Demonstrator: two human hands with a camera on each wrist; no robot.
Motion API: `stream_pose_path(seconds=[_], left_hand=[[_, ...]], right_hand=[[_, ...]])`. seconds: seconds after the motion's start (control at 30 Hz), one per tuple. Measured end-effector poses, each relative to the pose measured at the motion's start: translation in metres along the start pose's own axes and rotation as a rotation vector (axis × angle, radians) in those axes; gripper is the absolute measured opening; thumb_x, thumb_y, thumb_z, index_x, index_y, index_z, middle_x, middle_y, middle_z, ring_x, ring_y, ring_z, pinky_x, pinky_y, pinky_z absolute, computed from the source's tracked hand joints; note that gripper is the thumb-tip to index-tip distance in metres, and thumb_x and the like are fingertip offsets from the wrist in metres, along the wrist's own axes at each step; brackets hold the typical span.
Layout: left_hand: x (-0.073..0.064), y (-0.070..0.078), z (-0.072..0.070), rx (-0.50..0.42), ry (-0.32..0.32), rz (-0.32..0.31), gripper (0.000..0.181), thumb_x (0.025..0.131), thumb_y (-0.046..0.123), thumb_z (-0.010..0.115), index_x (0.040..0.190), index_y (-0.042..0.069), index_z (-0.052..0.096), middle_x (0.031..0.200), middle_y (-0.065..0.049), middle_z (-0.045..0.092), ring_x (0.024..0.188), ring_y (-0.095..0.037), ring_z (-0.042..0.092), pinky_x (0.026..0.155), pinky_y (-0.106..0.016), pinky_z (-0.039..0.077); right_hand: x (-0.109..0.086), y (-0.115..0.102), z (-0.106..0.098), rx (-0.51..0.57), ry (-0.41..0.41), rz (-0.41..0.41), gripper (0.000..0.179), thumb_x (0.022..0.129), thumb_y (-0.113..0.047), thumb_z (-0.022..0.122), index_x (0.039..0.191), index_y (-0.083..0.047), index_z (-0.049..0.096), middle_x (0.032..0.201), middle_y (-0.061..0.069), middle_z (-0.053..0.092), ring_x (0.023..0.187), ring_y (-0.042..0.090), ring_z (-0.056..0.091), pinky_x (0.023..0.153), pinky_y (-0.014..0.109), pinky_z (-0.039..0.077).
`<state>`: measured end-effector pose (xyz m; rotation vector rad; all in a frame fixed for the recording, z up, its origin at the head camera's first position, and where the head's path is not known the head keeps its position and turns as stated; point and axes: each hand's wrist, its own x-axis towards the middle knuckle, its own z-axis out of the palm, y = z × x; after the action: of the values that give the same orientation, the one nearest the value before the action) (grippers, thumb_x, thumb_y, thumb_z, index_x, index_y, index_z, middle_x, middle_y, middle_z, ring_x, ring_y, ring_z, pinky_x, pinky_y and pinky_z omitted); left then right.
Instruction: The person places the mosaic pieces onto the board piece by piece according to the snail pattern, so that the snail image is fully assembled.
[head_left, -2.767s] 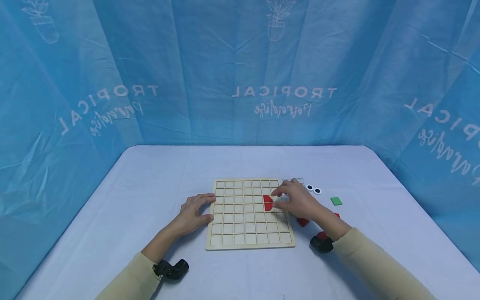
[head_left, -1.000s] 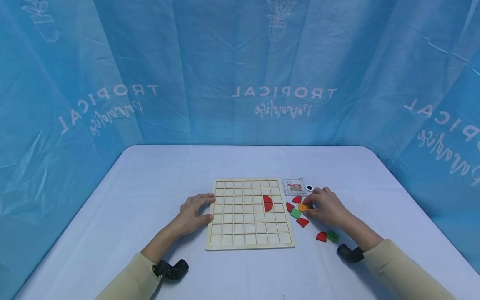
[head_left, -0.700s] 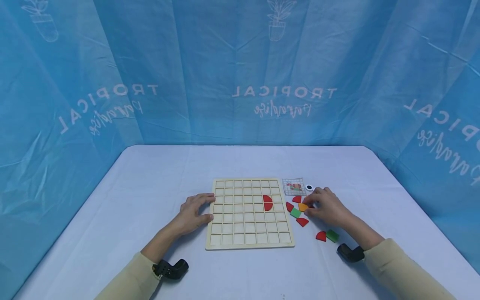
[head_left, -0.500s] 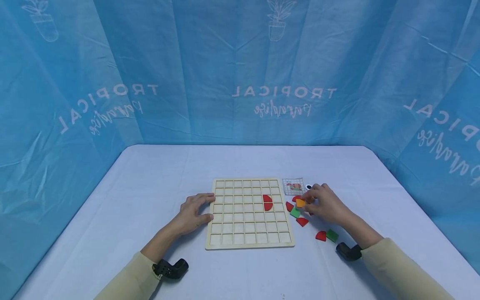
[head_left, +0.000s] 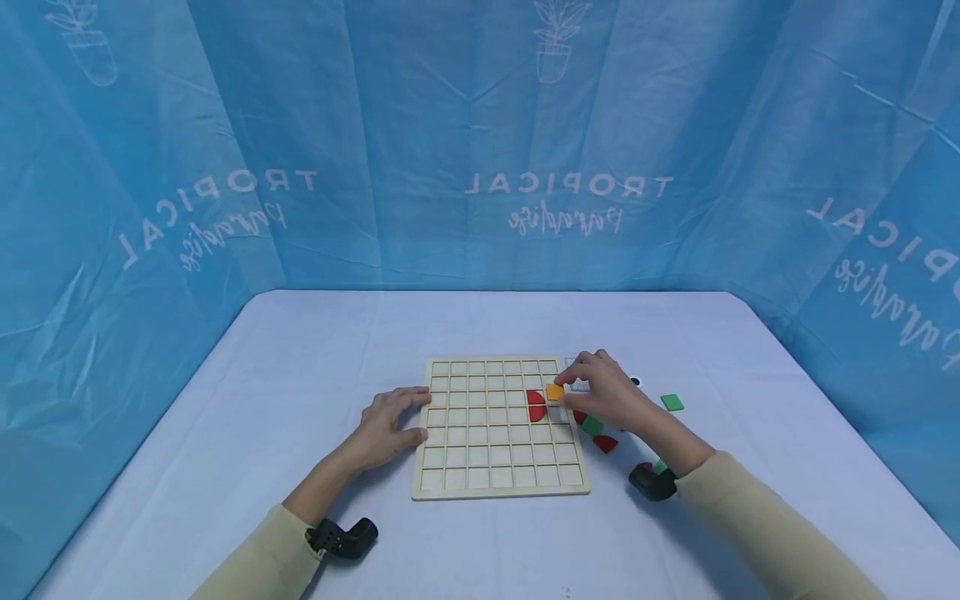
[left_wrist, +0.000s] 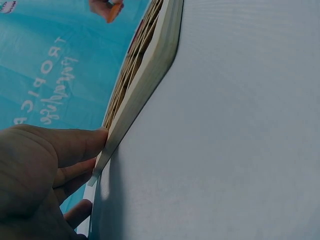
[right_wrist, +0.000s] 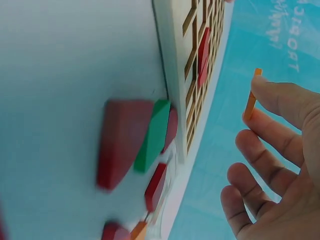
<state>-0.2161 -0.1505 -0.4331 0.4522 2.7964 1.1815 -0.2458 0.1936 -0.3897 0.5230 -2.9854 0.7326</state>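
**Blue curtain (head_left: 420, 100) behind, white table (head_left: 480, 550) below: orange square (head_left: 554, 392) now up over board**

Obs.: wooden grid board (head_left: 477, 477) flat on table. Clock refs. = board face, 12 at far edge.

R hand (head_left: 606, 392): at approx. 2 o'clock, reaching in over the rim. Thumb + index pinch the orange square; other fingers bent, w/o contact. R wrist view shows it tilted & clear of the board.

L hand (head_left: 384, 429): at 9 o'clock, fingers spread from thumb, tips touching the edge; no pinch seen.

Change: 0.5 s ago the orange square was among the loose bits, off-board at 3 o'clock; now it's above the grid, just to the 3 o'clock side of the upper red quarter (head_left: 536, 397) & lower red quarter (head_left: 536, 413), both seated (unmoved). Judgement: pick-up done, placing not yet; exact cell can't be told.

Left off-board, approx. 3–4 o'clock: green tile (head_left: 672, 402), 2nd green tile (head_left: 592, 426), loose red piece (head_left: 605, 444), etc. Eye disc (head_left: 636, 381) partly hidden behind R hand.
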Motion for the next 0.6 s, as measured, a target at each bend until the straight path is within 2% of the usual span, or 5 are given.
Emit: stream_pose_path(seconds=[0.2,0.43,0.6], left_hand=[[-0.001,0.0,0.0,0.008,-0.001,0.004,0.051,0.084,0.015,0.068,0.132,0.006,0.052,0.147,-0.01,0.042,0.137,-0.038,0.026,0.11,-0.061,0.012],[-0.001,0.0,0.0,-0.001,0.0,0.009,0.051,0.084,0.013,0.068,0.132,0.005,0.052,0.146,-0.009,0.042,0.137,-0.038,0.025,0.11,-0.061,0.012],[0.0,-0.002,0.0,0.002,0.0,0.019,0.051,0.084,0.014,0.068,0.132,0.006,0.052,0.146,-0.009,0.042,0.138,-0.038,0.024,0.11,-0.061,0.012]], right_hand=[[0.016,-0.009,0.009,-0.017,-0.029,-0.029,0.022,0.079,-0.025,0.074,0.101,-0.021,0.073,0.103,-0.001,0.062,0.099,0.019,0.045,0.079,0.035,0.042],[0.035,-0.017,0.022,-0.026,-0.059,-0.02,0.023,0.079,-0.028,0.074,0.101,-0.022,0.074,0.103,-0.003,0.062,0.098,0.018,0.045,0.077,0.033,0.043],[0.041,-0.021,0.03,-0.04,-0.061,-0.067,0.021,0.078,-0.025,0.074,0.099,-0.022,0.074,0.1,-0.003,0.062,0.095,0.017,0.046,0.077,0.033,0.043]])
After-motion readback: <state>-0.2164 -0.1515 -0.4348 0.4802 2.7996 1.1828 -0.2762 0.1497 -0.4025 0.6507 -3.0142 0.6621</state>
